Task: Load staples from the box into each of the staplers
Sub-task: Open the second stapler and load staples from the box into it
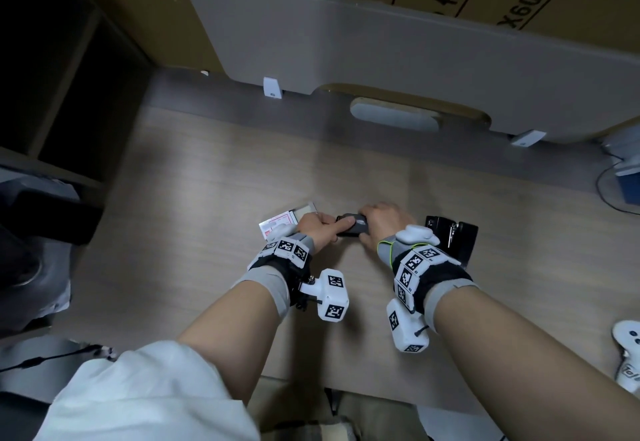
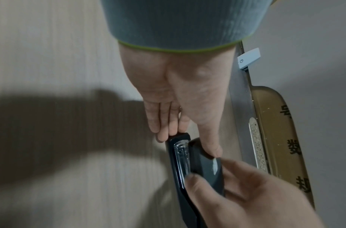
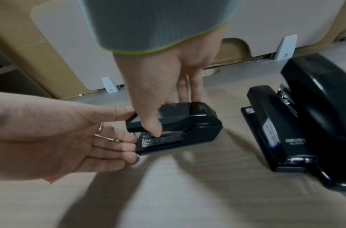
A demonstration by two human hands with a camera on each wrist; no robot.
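Observation:
A small black stapler [image 1: 350, 228] [image 3: 197, 123] sits on the wooden table [image 1: 225, 170], held from both ends. Its top cover is slightly raised over the metal magazine [image 2: 180, 160] [image 3: 168, 138]. My left hand [image 1: 341, 229] [image 2: 187, 143] pinches the front end, thumb on the cover and fingers at the base. My right hand [image 1: 367, 229] [image 3: 170, 115] grips the rear, thumb against the magazine and fingers behind the cover. The red-and-white staple box [image 1: 282, 224] lies just left of my left hand, with its tray [image 1: 306, 208] slid out.
Two more black staplers stand right of my right hand: a medium one [image 3: 271, 131] and a large one [image 3: 320, 115] [image 1: 450, 236]. A grey divider panel [image 1: 381, 42] backs the table, with cardboard behind. A white controller [image 1: 627, 347] lies at the right edge.

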